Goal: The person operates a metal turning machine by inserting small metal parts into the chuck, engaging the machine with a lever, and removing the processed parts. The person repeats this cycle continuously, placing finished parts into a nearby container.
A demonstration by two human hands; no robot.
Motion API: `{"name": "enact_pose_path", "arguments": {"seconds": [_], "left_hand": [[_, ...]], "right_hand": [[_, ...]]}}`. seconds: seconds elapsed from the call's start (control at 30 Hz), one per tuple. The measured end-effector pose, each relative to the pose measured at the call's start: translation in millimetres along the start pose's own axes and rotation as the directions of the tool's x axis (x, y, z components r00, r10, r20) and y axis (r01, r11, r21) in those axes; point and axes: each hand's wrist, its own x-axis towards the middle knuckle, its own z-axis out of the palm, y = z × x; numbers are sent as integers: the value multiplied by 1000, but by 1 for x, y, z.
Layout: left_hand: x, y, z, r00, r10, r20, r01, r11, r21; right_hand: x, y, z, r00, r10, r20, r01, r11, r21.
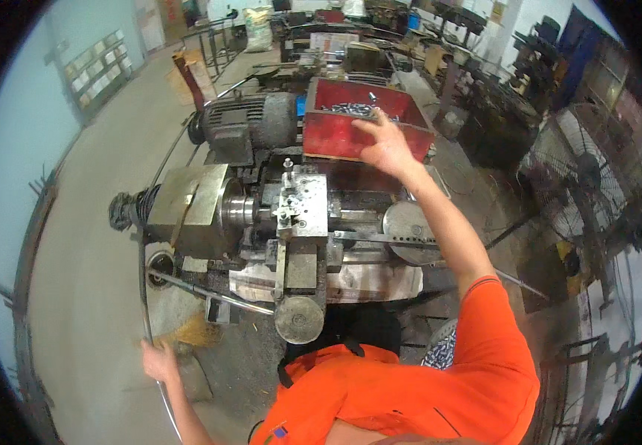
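A metal part [372,97] is showing beyond the red box's [330,138] near edge, just past the right hand [390,147], whose fingers are spreading; it's looking light, stiff and maybe oily-slick, its sides offering the surest pinch. More parts [350,108] are lying inside, and farther out the left hand [159,362] is curling its fingers round a stiff-looking rod [145,297], its shaft giving the natural grip.

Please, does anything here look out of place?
Slightly odd: one small metal piece shows apart from the heap in the red box, beyond the right hand; whether it rests or is airborne is unclear.
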Motion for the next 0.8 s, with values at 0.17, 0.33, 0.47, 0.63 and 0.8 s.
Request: {"name": "enact_pose_path", "arguments": {"seconds": [0.17,0.33,0.47,0.63,0.8], "left_hand": [[10,-7,1,991,45,127,-32,995,-99],[22,14,-13,888,459,21,-437,859,-266],[3,99,-16,705,707,58,-493,548,-675],[-10,186,69,521,756,396,-544,652,-528],[-8,188,78,562,750,349,-423,624,-657]], "right_hand": [[-80,8,-4,993,46,106,-67,978,200],[-204,70,-31,985,169,25,-169,986,-8],[-301,100,-70,791,590,162,-588,806,-67],[-431,125,-91,583,801,137,-741,593,-314],[-543,162,-29,350,924,153,-817,381,-433]]}}
